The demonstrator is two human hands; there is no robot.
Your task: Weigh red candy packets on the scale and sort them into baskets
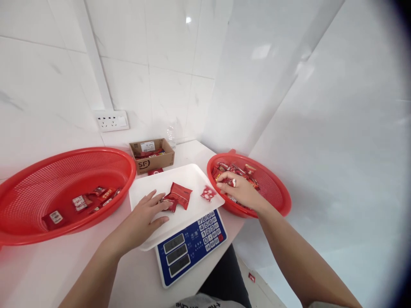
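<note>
My left hand rests over the white scale tray, fingers spread. Its fingertips touch a small red snack packet, partly covered by them. Right beside that lies a larger shiny red packet. A red packet with white spots sits near the tray's right end. My right hand is at the near-left rim of the right red basket, above its wrapped snacks. Its fingers are curled in; what they hold, if anything, is hidden. A white-topped ring shows on one finger.
Under the tray stands a digital scale with a blue keypad panel. On the left, a larger red basket holds several packets. A cardboard box with red packets stands behind. A small red packet lies on the floor.
</note>
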